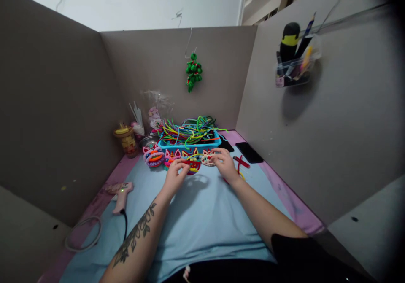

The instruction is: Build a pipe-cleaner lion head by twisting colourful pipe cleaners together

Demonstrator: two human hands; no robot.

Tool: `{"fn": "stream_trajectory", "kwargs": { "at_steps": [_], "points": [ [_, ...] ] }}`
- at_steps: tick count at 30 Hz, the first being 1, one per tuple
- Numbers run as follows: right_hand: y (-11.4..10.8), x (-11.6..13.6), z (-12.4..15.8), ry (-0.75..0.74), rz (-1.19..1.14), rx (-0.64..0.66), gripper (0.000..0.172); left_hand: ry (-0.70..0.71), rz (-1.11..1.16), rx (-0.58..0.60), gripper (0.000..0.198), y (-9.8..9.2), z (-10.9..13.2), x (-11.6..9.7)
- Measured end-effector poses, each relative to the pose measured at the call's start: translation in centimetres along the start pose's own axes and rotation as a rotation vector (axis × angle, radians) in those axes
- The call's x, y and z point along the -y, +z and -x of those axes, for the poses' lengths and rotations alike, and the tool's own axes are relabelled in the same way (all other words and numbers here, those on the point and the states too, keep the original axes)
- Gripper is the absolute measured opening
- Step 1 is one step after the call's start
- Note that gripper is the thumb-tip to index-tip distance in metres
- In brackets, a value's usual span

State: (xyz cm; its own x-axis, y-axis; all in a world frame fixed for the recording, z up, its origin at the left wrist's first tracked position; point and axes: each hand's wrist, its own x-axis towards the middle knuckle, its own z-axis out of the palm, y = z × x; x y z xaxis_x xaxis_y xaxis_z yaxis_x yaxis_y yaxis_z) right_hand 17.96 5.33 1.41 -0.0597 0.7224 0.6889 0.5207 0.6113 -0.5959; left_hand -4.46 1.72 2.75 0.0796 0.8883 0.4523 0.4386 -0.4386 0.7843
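My left hand (pixel 176 174) is closed, its thumb and fingers pinching a red fuzzy pipe-cleaner piece (pixel 194 165) with yellow and purple along its lower edge. A thin yellow-green strand (pixel 196 155) arches above that piece toward my right hand (pixel 224 164). The fingers of my right hand are bent in a pinch; what lies between them is too small to make out. Just behind the hands stands a row of pipe-cleaner animal faces: a pink and orange one (pixel 154 156) at the left and a cream one (pixel 208 158) beside my right fingers.
A blue basket (pixel 190 146) heaped with colourful pipe cleaners (pixel 193 129) is at the back. Left lie a pink glue gun (pixel 122 196) with its cord and a brown cup (pixel 125 138). Right are red-handled scissors or cutter (pixel 242 162) and a black phone (pixel 249 152). Grey partitions enclose three sides.
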Motion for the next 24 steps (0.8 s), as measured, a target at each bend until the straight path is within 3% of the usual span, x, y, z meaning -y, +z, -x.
{"fn": "stream_trajectory", "kwargs": {
  "at_steps": [1, 5, 13, 17, 20, 24],
  "points": [
    [0.3, 0.9, 0.3, -0.048, -0.014, 0.016, 0.014, 0.007, -0.018, 0.011, 0.025, 0.1, 0.0, 0.0],
    [1.3, 3.4, 1.2, -0.236, 0.056, 0.113, 0.019, 0.036, -0.086, 0.047, 0.022, 0.3, 0.1, 0.5],
    [1.7, 3.9, 1.7, -0.377, 0.262, 0.297, 0.016, 0.157, -0.238, 0.112, 0.024, 0.7, 0.4, 0.5],
    [2.1, 3.6, 1.7, -0.332, 0.182, 0.293, 0.007, 0.204, -0.284, 0.12, 0.022, 0.8, 0.5, 0.5],
    [2.2, 3.1, 1.4, -0.254, 0.051, 0.268, 0.007, 0.158, -0.255, 0.117, 0.022, 0.6, 0.3, 0.6],
    [0.8, 1.2, 0.2, -0.066, -0.069, 0.084, 0.009, 0.073, -0.165, 0.09, 0.025, 0.3, 0.1, 0.6]
  ]
}}
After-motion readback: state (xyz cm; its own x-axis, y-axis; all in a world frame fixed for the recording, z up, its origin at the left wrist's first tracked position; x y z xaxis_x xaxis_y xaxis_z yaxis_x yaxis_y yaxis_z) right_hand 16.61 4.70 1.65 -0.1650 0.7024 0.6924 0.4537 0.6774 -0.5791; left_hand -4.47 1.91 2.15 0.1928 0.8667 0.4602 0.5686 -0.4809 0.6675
